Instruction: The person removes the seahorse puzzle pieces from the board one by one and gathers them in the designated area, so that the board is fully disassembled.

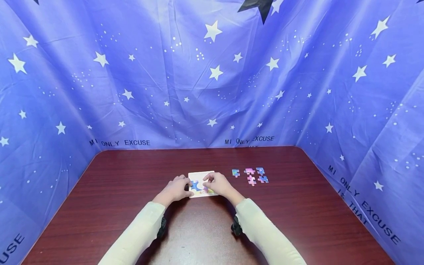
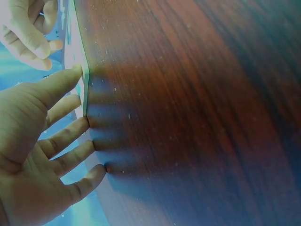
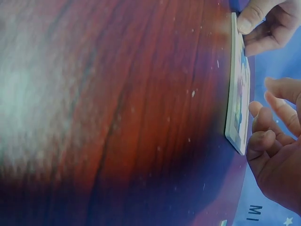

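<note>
A small white-rimmed puzzle tray (image 1: 201, 172) lies on the table with blue, pink and yellow pieces in its near part. My left hand (image 1: 175, 188) rests at its left side. In the left wrist view the left thumb touches the tray's corner (image 2: 86, 77), while the other fingers (image 2: 70, 133) spread out with tips down at the table. Over the right part of the tray hovers my right hand (image 1: 216, 183). In the right wrist view its fingers (image 3: 263, 141) are loosely bent, thumb and forefinger apart, and no piece shows between them.
Right of the tray lie several loose jigsaw pieces: a blue-green piece (image 1: 235, 172) nearest, then pink pieces (image 1: 250, 171) and blue pieces (image 1: 263, 179). The dark red wooden table (image 1: 132, 176) meets a blue star-patterned curtain (image 1: 185, 73) at the back and sides.
</note>
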The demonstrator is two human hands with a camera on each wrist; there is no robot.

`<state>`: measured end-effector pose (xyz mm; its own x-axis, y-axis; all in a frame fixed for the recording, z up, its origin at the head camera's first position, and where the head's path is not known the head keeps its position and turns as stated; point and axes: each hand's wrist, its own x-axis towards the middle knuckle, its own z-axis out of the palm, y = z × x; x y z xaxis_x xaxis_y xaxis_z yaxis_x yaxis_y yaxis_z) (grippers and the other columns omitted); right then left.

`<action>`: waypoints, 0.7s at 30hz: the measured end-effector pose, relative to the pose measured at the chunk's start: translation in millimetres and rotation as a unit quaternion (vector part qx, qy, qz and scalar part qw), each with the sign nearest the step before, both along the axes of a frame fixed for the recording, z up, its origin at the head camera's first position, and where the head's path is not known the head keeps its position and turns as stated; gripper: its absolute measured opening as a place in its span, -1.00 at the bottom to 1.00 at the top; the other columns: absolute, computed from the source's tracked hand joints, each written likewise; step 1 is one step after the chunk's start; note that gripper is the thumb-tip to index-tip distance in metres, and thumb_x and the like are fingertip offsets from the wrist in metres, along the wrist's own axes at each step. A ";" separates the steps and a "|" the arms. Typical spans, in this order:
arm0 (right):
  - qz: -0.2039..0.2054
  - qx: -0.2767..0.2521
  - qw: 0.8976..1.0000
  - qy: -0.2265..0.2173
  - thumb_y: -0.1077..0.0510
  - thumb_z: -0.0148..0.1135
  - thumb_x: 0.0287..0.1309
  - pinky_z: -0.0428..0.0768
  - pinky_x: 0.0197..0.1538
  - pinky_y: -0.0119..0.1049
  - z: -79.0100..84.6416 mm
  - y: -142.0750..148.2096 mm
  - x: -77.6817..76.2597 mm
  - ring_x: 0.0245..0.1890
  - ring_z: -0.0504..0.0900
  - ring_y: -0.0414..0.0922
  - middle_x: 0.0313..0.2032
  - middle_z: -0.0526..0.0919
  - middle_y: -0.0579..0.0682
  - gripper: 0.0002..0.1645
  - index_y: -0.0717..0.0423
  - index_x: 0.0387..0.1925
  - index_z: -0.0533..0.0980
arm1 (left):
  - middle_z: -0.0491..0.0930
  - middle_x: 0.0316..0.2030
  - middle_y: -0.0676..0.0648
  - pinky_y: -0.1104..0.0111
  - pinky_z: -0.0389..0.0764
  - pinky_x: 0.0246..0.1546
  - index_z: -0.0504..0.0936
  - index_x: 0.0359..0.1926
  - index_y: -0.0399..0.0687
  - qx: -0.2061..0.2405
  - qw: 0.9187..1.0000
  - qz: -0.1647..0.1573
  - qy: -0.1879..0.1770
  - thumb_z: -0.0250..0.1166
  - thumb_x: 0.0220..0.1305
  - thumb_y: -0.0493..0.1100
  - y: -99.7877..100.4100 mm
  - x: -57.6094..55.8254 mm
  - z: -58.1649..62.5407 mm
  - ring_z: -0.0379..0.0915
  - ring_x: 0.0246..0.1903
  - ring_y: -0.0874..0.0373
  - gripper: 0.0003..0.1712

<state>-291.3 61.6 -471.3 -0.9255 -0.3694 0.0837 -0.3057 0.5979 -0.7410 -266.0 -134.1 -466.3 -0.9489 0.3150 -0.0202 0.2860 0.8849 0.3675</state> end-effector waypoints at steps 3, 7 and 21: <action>0.003 0.006 1.000 0.003 0.18 0.27 0.04 0.39 -0.45 -0.44 -0.9 -3.2 0.3 -0.56 0.40 -0.27 -0.52 0.56 -0.01 -0.79 0.20 -0.26 0.59 | 0.48 -0.19 -0.05 -0.04 0.41 -0.08 0.61 -0.18 -0.04 0.000 1.000 -0.002 0.004 0.40 0.03 -0.01 -0.5 0.0 -0.4 0.41 -0.06 -0.05 -0.66; 0.004 0.006 1.000 -0.004 0.17 0.27 0.04 0.43 -0.37 -0.41 -2.5 -6.8 1.1 -0.51 0.45 -0.26 -0.50 0.58 -0.01 -0.77 0.19 -0.24 0.59 | 0.48 -0.20 -0.05 -0.02 0.42 -0.10 0.61 -0.18 -0.04 -0.002 1.000 -0.004 0.007 0.41 0.02 -0.01 -1.2 -0.2 -1.5 0.41 -0.07 -0.05 -0.65; 0.009 -0.007 1.000 -0.012 0.22 0.26 0.07 0.39 -0.48 -0.45 -4.4 -16.3 2.5 -0.62 0.44 -0.30 -0.57 0.49 -0.03 -0.78 0.25 -0.22 0.57 | 0.49 -0.17 -0.04 -0.06 0.42 -0.10 0.61 -0.16 -0.02 -0.001 1.000 -0.008 0.008 0.40 0.03 0.02 -1.1 -1.7 -3.7 0.40 -0.03 -0.06 -0.64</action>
<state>-288.7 45.3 -475.7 -0.9209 -0.3841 0.0668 -0.2976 0.5817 -0.7570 -267.6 -135.1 -470.0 -0.9442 0.3294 -0.0050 0.3055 0.8810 0.3612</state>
